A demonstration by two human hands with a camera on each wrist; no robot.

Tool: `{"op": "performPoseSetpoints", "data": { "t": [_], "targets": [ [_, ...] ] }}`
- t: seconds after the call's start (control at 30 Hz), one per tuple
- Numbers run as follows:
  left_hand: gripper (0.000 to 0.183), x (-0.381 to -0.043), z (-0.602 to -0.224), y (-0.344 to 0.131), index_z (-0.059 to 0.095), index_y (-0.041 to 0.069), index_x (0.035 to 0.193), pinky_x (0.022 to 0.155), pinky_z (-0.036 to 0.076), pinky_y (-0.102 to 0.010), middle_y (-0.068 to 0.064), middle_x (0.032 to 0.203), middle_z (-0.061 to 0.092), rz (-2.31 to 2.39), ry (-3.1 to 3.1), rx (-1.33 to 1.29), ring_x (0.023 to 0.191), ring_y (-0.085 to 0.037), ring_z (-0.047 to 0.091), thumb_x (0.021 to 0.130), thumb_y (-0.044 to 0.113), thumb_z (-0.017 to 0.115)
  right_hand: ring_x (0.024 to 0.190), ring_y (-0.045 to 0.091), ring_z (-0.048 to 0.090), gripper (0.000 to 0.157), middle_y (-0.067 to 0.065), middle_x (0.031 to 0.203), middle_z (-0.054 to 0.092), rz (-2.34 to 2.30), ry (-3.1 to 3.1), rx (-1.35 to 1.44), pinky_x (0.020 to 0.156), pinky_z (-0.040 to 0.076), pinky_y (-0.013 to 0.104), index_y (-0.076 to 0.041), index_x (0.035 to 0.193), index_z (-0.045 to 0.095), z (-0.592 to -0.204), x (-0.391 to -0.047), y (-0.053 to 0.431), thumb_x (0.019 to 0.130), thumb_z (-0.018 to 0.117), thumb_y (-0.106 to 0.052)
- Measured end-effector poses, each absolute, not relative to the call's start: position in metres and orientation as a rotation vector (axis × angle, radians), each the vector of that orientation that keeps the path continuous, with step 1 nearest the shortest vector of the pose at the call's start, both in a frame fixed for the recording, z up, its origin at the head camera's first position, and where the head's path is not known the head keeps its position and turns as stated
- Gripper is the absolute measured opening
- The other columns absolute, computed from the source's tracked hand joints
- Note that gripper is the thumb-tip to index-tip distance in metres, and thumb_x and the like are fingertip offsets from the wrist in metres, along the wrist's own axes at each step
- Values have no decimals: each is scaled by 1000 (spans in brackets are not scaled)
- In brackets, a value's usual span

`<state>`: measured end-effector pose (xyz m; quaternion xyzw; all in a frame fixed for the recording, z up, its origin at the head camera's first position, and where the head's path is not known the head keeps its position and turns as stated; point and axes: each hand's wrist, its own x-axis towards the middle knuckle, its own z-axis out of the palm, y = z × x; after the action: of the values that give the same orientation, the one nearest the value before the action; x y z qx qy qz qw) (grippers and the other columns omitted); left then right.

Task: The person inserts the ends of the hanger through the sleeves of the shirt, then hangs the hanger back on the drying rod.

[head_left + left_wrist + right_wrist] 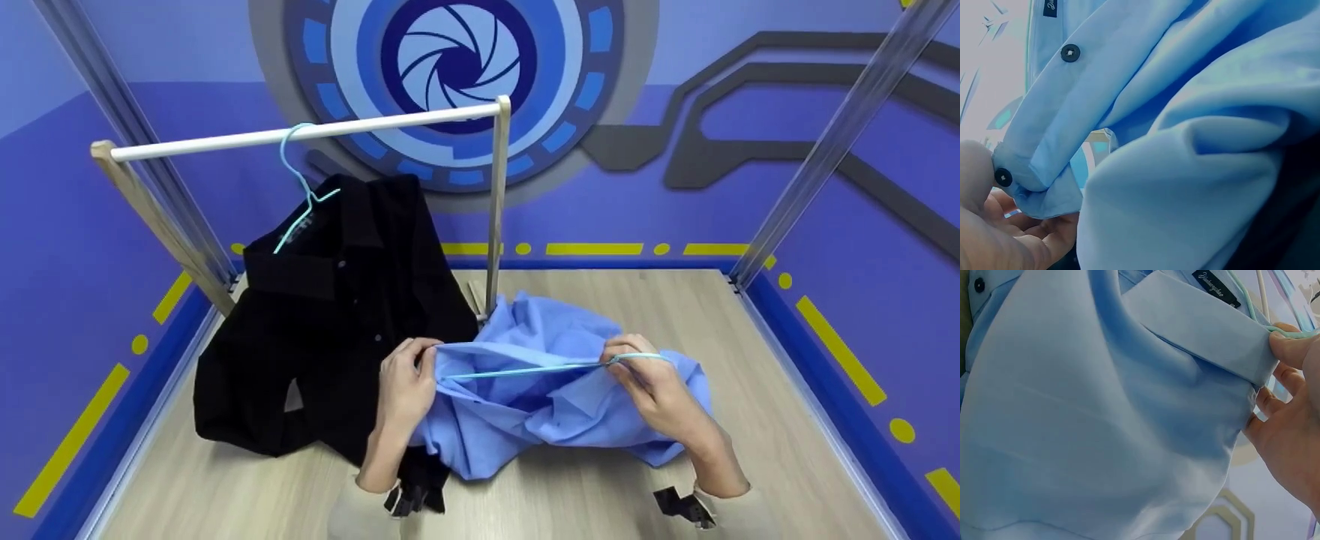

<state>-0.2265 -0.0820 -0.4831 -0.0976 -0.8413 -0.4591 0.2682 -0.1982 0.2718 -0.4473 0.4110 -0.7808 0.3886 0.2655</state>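
Note:
A light blue button-up shirt [495, 439] is bunched above the table, partly lying on it. My left hand [409, 382] pinches its collar edge near a dark button [1003, 177], seen in the left wrist view. At the other end of the collar, my right hand [652, 386] grips the collar together with a pale blue hanger [525, 370], near the base of its hook. One hanger arm runs inside the neck opening toward my left hand; the rest of the hanger is hidden by cloth. A black label [1216, 288] shows inside the collar in the right wrist view.
A garment rack [390, 122] with a white bar and wooden posts stands at the back left. From it a black shirt [330, 352] hangs on another light blue hanger [289, 157], its lower part on the wooden table [787, 450]. Blue panels [847, 225] enclose the table.

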Motion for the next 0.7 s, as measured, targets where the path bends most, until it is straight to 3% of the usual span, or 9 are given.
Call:
{"op": "performPoseSetpoints", "data": {
  "t": [0.13, 0.3, 0.57, 0.7],
  "targets": [
    [12, -227, -480, -83, 77, 7, 95, 85, 51, -46, -2, 91, 73, -1253, -2264, -256, 89, -26, 69, 96, 1, 67, 102, 24, 56, 40, 11, 108, 64, 1026, -2121, 1152, 91, 42, 22, -2, 106, 69, -450, -199, 275, 82, 60, 29],
    [12, -228, -478, -84, 77, 8, 95, 85, 52, -46, -1, 91, 72, -1266, -2263, -251, 88, -26, 68, 97, 2, 67, 100, 23, 57, 23, 9, 109, 65, 950, -2103, 1194, 90, 42, 24, -4, 108, 70, -453, -203, 276, 95, 60, 13],
    [12, -226, -474, -83, 75, 6, 94, 86, 52, -45, -2, 90, 71, -1272, -2230, -288, 92, -25, 69, 97, 0, 66, 100, 24, 58, 15, 9, 110, 65, 886, -2112, 1123, 91, 43, 24, -5, 107, 72, -452, -205, 272, 101, 58, 1],
    [12, -224, -472, -83, 75, 7, 93, 84, 53, -42, 0, 90, 72, -1321, -2226, -284, 91, -23, 69, 97, 0, 65, 98, 25, 58, 26, 10, 108, 64, 871, -2071, 1121, 88, 44, 24, -4, 106, 72, -453, -207, 272, 109, 49, -18]
  ]
}}
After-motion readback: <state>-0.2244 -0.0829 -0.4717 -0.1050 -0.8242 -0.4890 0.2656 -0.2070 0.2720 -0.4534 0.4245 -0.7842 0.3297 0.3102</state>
